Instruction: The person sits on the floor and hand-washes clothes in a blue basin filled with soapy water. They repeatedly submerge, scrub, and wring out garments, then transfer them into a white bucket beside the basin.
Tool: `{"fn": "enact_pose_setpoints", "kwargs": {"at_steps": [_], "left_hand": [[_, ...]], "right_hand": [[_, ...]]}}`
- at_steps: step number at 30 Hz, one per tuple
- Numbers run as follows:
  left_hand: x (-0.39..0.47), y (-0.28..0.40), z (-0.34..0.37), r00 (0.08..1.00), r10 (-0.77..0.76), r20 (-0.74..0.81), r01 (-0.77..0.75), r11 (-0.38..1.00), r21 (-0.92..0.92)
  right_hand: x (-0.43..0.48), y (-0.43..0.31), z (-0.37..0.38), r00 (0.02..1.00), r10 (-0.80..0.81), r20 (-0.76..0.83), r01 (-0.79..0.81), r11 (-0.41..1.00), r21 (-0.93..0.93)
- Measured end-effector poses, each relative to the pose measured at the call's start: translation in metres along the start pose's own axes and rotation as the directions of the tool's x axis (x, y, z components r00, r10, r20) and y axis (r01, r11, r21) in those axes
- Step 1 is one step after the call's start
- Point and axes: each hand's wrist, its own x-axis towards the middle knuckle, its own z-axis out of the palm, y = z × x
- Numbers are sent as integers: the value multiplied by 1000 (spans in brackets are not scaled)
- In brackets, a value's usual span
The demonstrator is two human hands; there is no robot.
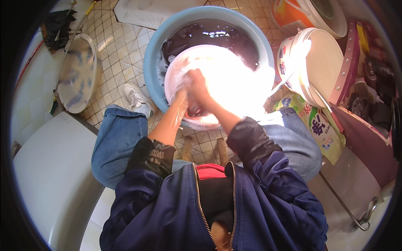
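A pink basin (172,72) rests inside a large blue plastic tub (150,59), tilted or level I cannot tell. Both of my hands are together over its left half. My right hand (197,82) has bent fingers and lies against my left hand (182,88), which it partly covers. Suds cling to my wet left forearm. Strong glare washes out most of the basin, so whatever the fingers hold is hidden. Reddish wet matter (196,111) shows below my wrists. Behind the basin, dark fabric (180,40) soaks in the tub's water.
Lidded white bucket (323,62) and orange-white bucket (290,15) stand right of the tub. A green detergent bag (323,131) lies by my right knee, near a metal hose (287,78). An oval basin (78,73) leans at left. My shoe (138,98) is beside the tub.
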Motion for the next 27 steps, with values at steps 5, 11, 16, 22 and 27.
{"fn": "enact_pose_setpoints", "kwargs": {"at_steps": [5,11,16,22,27], "left_hand": [[-58,10,35,998,-12,-62,53,695,717],[-77,24,76,742,458,490,-213,-532,820],[-91,63,100,914,100,394,-353,-284,892],[-159,76,129,911,98,401,-397,-66,916],[-227,102,134,924,222,312,-383,558,736]], "right_hand": [[60,6,-60,984,-144,107,179,763,-622],[20,-59,-78,916,190,354,-102,962,-255],[8,-68,-82,883,16,469,281,783,-555],[-4,-15,-104,652,217,726,574,485,-660],[-18,-42,-112,705,193,683,355,737,-575]]}}
